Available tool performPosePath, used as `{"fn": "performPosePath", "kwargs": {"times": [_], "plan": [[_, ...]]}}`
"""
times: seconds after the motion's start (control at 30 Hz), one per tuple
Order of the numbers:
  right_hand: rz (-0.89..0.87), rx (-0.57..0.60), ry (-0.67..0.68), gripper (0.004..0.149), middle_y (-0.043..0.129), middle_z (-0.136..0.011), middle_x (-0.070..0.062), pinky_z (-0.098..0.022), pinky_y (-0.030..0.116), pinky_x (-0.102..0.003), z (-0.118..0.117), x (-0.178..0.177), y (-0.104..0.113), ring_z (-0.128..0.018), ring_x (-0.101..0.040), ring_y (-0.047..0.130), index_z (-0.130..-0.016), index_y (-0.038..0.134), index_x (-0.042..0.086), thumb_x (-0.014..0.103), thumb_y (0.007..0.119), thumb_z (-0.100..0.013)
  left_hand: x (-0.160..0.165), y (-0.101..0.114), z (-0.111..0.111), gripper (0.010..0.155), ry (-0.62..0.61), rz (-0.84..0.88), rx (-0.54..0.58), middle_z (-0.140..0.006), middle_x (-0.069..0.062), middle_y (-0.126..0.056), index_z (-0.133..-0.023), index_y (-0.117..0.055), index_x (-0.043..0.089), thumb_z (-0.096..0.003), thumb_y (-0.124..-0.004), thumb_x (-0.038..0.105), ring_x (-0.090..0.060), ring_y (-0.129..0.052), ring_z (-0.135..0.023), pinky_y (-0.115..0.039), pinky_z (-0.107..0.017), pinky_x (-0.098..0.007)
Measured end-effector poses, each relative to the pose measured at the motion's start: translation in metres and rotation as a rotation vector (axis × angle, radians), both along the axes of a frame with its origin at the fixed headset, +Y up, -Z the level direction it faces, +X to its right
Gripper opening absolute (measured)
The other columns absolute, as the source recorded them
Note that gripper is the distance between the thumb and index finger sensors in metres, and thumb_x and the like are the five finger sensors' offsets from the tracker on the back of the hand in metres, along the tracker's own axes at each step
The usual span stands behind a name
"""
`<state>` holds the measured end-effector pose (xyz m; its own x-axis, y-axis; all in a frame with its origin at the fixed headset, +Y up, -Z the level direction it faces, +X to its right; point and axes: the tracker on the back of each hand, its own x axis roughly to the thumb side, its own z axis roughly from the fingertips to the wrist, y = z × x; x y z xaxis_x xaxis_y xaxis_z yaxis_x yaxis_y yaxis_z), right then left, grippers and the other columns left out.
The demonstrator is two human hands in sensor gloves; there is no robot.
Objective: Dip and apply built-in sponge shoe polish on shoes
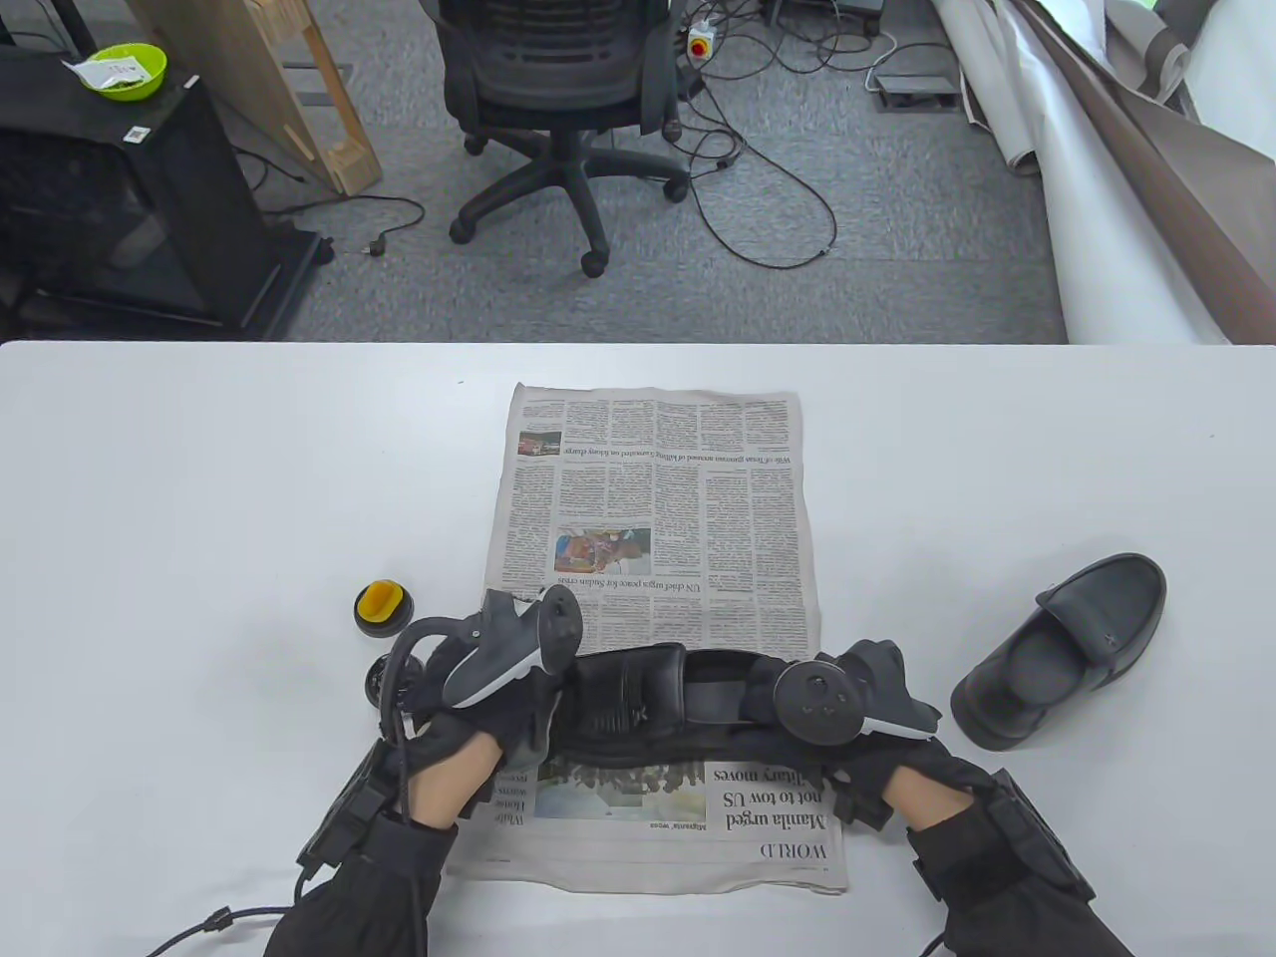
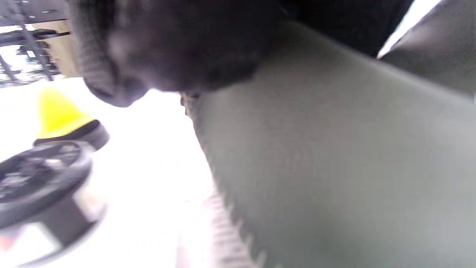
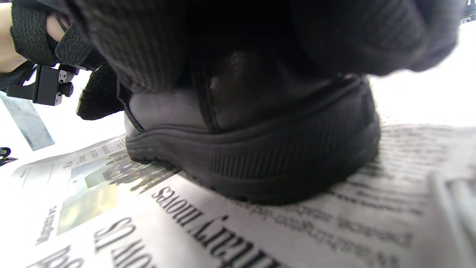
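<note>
Low and left of centre in the table view, your shoe polish jar (image 1: 384, 678) sits on the white table (image 1: 199, 478), mostly hidden behind your left hand's tracker cable. What is inside it cannot be made out. In the left wrist view it shows as a blurred dark round tub at the lower left of the frame. Just above it in the table view, the lid with the yellow sponge applicator (image 1: 383, 606) stands apart from the jar, sponge side up.

Your left hand (image 1: 488, 723) is on the left end of the black shoe (image 1: 638, 703), which lies crosswise on the lower part of the newspaper (image 1: 658, 518), in the bottom middle of the frame. The fingers curl down over that end of the shoe, and the left wrist view shows a gloved fingertip pressed against grey leather with a stitched edge.

Your right hand (image 1: 877, 703) is at the shoe's right end. In the right wrist view, the gloved fingers (image 3: 156, 41) wrap over the top of the heel from the upper edge of the frame, and the ribbed sole rests flat on the newsprint.

The second black shoe (image 1: 1067, 648) lies on the bare table at the right of the frame, well apart from both hands, opening facing up.

At the upper left, beyond the table, a green bowl (image 1: 125, 70) holds a white packet.
</note>
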<state>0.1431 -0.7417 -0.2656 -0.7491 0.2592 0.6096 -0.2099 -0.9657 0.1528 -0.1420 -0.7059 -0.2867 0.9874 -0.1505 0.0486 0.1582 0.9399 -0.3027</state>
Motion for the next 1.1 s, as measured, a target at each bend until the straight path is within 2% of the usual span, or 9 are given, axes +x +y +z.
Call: {"fn": "performPosePath", "kwargs": {"times": [0.07, 0.13, 0.27, 0.33, 0.47, 0.6, 0.7, 0.87, 1.1], "plan": [[0.0, 0.0, 0.0, 0.04, 0.084, -0.073, 0.0, -0.043, 0.084, -0.045, 0.0, 0.0, 0.0, -0.027, -0.021, 0.093, -0.059, 0.093, 0.026, 0.055, 0.083, -0.033, -0.007, 0.004, 0.0, 0.05, 0.029, -0.037, 0.003, -0.048, 0.004, -0.104, -0.088, -0.084, 0.027, -0.0424, -0.089, 0.047, -0.007, -0.1, -0.011, -0.092, -0.044, -0.039], [-0.001, -0.001, 0.0, 0.04, 0.084, -0.073, 0.0, -0.043, 0.084, -0.045, 0.0, 0.0, 0.0, -0.026, -0.021, 0.093, -0.059, 0.093, 0.026, 0.055, 0.083, -0.033, -0.008, 0.008, 0.002, 0.05, 0.029, -0.037, 0.077, -0.048, 0.004, -0.104, -0.087, -0.085, 0.027, -0.0421, -0.09, 0.047, -0.006, -0.1, -0.011, -0.092, -0.043, -0.039], [-0.001, -0.001, -0.001, 0.04, 0.084, -0.073, 0.0, -0.043, 0.084, -0.045, 0.0, 0.001, 0.0, -0.026, -0.021, 0.093, -0.059, 0.093, 0.026, 0.055, 0.083, -0.033, 0.011, 0.016, 0.012, 0.05, -0.076, 0.26, 0.173, -0.047, 0.004, -0.104, -0.087, -0.084, 0.028, -0.0415, -0.089, 0.048, -0.006, -0.1, -0.01, -0.092, -0.043, -0.039], [0.0, 0.0, -0.002, 0.04, 0.084, -0.073, 0.0, -0.043, 0.084, -0.045, 0.0, 0.001, 0.0, -0.026, -0.021, 0.093, -0.059, 0.093, 0.026, 0.055, 0.083, -0.033, 0.033, 0.016, 0.02, 0.05, -0.19, 0.418, 0.208, -0.047, 0.004, -0.104, -0.087, -0.084, 0.029, -0.041, -0.089, 0.048, -0.006, -0.1, -0.01, -0.092, -0.043, -0.038], [0.002, 0.001, -0.002, 0.04, 0.084, -0.073, 0.0, -0.043, 0.084, -0.045, 0.0, 0.001, 0.0, -0.027, -0.021, 0.093, -0.059, 0.093, 0.026, 0.055, 0.083, -0.033, 0.061, 0.012, 0.031, 0.051, -0.243, 0.479, 0.299, -0.047, 0.005, -0.104, -0.087, -0.084, 0.028, -0.04, -0.09, 0.048, -0.005, -0.101, -0.01, -0.093, -0.042, -0.038], [0.002, 0.002, -0.002, 0.04, 0.084, -0.073, 0.0, -0.043, 0.084, -0.045, 0.0, 0.001, 0.0, -0.027, -0.021, 0.093, -0.059, 0.093, 0.026, 0.055, 0.083, -0.033, 0.068, 0.0, 0.026, 0.053, -0.216, 0.289, 0.3, -0.047, 0.005, -0.104, -0.088, -0.083, 0.027, -0.0396, -0.089, 0.049, -0.004, -0.1, -0.009, -0.094, -0.041, -0.037], [0.006, 0.004, -0.003, 0.04, 0.084, -0.073, 0.0, -0.043, 0.084, -0.045, 0.0, 0.001, 0.0, -0.027, -0.021, 0.093, -0.059, 0.093, 0.026, 0.055, 0.083, -0.033, 0.061, 0.001, 0.022, 0.054, -0.195, 0.208, 0.213, -0.047, 0.005, -0.104, -0.088, -0.082, 0.025, -0.0405, -0.089, 0.048, -0.005, -0.1, -0.01, -0.093, -0.041, -0.038], [0.007, 0.005, -0.006, 0.04, 0.084, -0.073, 0.0, -0.043, 0.084, -0.045, 0.001, 0.0, 0.0, -0.027, -0.021, 0.093, -0.059, 0.093, 0.026, 0.055, 0.083, -0.033, 0.032, -0.002, 0.016, 0.054, -0.149, 0.061, 0.114, -0.048, 0.005, -0.104, -0.089, -0.082, 0.026, -0.0405, -0.089, 0.048, -0.005, -0.1, -0.01, -0.093, -0.042, -0.038], [0.004, 0.002, -0.004, 0.04, 0.084, -0.073, 0.0, -0.043, 0.084, -0.045, 0.0, 0.0, 0.0, -0.026, -0.021, 0.093, -0.059, 0.093, 0.026, 0.055, 0.083, -0.033, -0.003, 0.002, 0.005, 0.055, -0.028, -0.024, 0.002, -0.049, 0.004, -0.103, -0.09, -0.081, 0.025, -0.0409, -0.089, 0.048, -0.005, -0.1, -0.012, -0.092, -0.043, -0.038]]}}
